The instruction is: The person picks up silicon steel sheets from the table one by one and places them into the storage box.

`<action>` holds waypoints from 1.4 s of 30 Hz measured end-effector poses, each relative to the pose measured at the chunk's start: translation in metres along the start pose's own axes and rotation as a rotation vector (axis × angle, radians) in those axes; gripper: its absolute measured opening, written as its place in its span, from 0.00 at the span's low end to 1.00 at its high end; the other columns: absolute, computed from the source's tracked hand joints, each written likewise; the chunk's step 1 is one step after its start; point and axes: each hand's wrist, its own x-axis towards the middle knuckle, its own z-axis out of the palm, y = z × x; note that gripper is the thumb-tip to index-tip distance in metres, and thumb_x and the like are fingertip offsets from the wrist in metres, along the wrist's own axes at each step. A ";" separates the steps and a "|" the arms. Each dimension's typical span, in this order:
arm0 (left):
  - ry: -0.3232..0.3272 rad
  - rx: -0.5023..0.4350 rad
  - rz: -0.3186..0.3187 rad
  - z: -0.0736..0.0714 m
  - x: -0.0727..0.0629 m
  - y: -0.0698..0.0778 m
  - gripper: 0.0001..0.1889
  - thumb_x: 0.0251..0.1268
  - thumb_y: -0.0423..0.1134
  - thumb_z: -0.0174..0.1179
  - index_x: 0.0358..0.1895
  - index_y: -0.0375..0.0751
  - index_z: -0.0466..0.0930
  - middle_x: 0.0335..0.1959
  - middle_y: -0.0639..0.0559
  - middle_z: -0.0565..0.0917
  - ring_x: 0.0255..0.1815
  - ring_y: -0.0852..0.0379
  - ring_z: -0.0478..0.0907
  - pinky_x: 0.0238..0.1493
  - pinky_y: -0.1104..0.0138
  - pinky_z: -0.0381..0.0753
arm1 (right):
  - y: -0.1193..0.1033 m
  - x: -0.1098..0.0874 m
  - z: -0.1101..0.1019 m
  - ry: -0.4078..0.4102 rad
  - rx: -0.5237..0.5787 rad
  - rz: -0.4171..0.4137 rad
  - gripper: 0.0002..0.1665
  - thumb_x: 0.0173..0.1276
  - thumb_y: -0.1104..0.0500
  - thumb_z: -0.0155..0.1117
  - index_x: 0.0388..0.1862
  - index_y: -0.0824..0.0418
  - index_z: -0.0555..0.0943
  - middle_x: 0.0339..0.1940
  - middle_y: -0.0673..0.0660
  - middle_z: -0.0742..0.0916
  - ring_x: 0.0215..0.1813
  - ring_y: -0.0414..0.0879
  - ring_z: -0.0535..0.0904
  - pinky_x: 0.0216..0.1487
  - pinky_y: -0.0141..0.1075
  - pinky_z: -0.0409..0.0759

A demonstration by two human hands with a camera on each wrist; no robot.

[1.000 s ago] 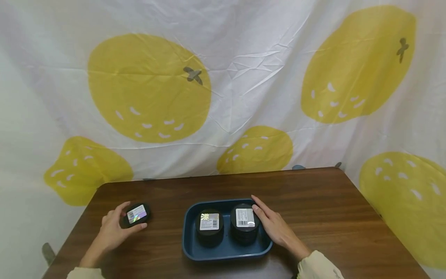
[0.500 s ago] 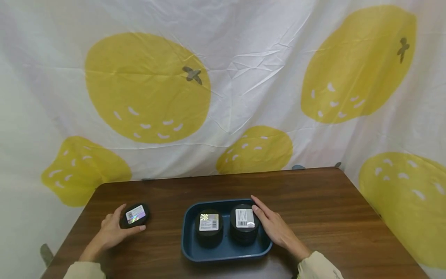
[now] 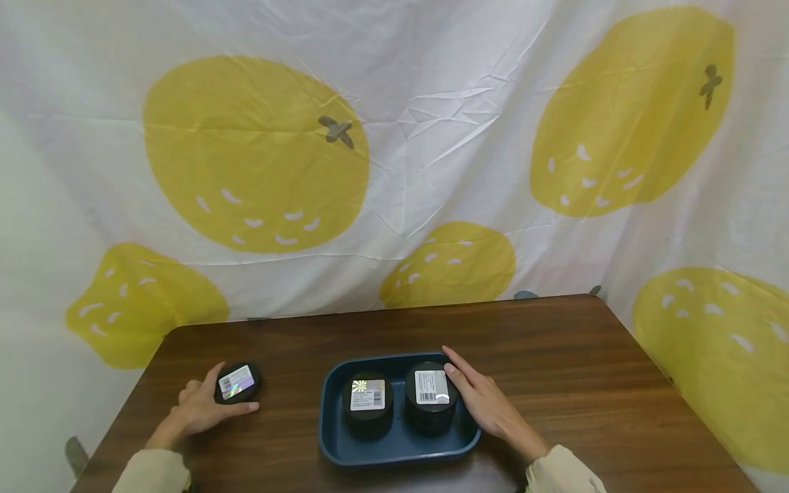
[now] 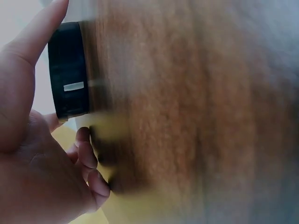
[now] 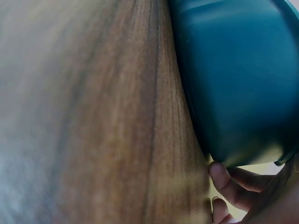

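My left hand [image 3: 200, 407] is at the table's left, its thumb and forefinger on either side of a flat black disc [image 3: 238, 382] with a shiny white label on top. The left wrist view shows that disc [image 4: 69, 70] from its dark, thick edge, close over the wood. To the right is a blue tray [image 3: 394, 457] holding two black stacks of such discs, the left stack [image 3: 368, 404] and the right stack [image 3: 431, 397]. My right hand [image 3: 487, 400] holds the tray's right end, thumb over the rim; in the right wrist view its bent fingers [image 5: 229, 184] reach round the outer wall.
The dark brown wooden table [image 3: 573, 356] runs back to a hanging white cloth [image 3: 425, 157] printed with yellow lemons. Table surface lies between the left hand and the tray, and to the right of the right forearm.
My left hand has settled closer around the disc, its forefinger now against the far edge. The right hand and tray hold their places; the view has shifted slightly.
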 end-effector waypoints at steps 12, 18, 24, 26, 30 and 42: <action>0.002 0.057 -0.008 0.001 0.004 0.006 0.67 0.43 0.75 0.67 0.78 0.39 0.42 0.58 0.17 0.60 0.60 0.19 0.58 0.49 0.29 0.62 | 0.000 -0.002 -0.001 -0.005 0.005 0.003 0.35 0.76 0.30 0.37 0.77 0.38 0.63 0.73 0.56 0.73 0.71 0.62 0.70 0.67 0.64 0.63; 0.011 0.066 -0.020 0.002 0.006 0.009 0.66 0.44 0.76 0.65 0.78 0.41 0.43 0.58 0.17 0.60 0.60 0.19 0.58 0.47 0.32 0.64 | 0.001 -0.001 -0.002 0.000 0.007 0.004 0.35 0.76 0.29 0.37 0.77 0.38 0.63 0.73 0.55 0.73 0.71 0.61 0.70 0.67 0.63 0.63; 0.042 0.057 -0.016 0.004 0.008 0.008 0.62 0.43 0.76 0.66 0.76 0.43 0.50 0.58 0.20 0.63 0.60 0.21 0.60 0.47 0.32 0.64 | 0.001 -0.001 -0.002 0.003 0.010 0.003 0.34 0.76 0.29 0.38 0.76 0.36 0.63 0.73 0.55 0.73 0.71 0.61 0.70 0.67 0.63 0.63; 0.047 0.054 -0.012 0.004 0.008 0.008 0.62 0.42 0.76 0.66 0.76 0.43 0.52 0.57 0.21 0.64 0.60 0.21 0.61 0.47 0.32 0.64 | 0.001 -0.001 -0.002 0.002 0.012 0.004 0.35 0.76 0.29 0.38 0.77 0.37 0.63 0.73 0.55 0.73 0.71 0.61 0.70 0.67 0.63 0.63; 0.054 0.043 -0.001 0.003 0.006 0.008 0.60 0.42 0.74 0.68 0.74 0.42 0.55 0.55 0.23 0.66 0.58 0.22 0.63 0.46 0.32 0.63 | 0.001 -0.001 -0.002 -0.003 0.011 0.007 0.35 0.76 0.29 0.38 0.77 0.38 0.63 0.73 0.56 0.73 0.71 0.61 0.70 0.67 0.64 0.63; 0.065 0.016 0.008 0.002 0.007 0.004 0.59 0.40 0.73 0.70 0.72 0.38 0.58 0.55 0.27 0.69 0.57 0.25 0.67 0.45 0.30 0.63 | 0.001 0.002 -0.001 -0.012 0.013 0.008 0.36 0.76 0.29 0.37 0.77 0.39 0.63 0.74 0.56 0.73 0.71 0.62 0.69 0.67 0.64 0.62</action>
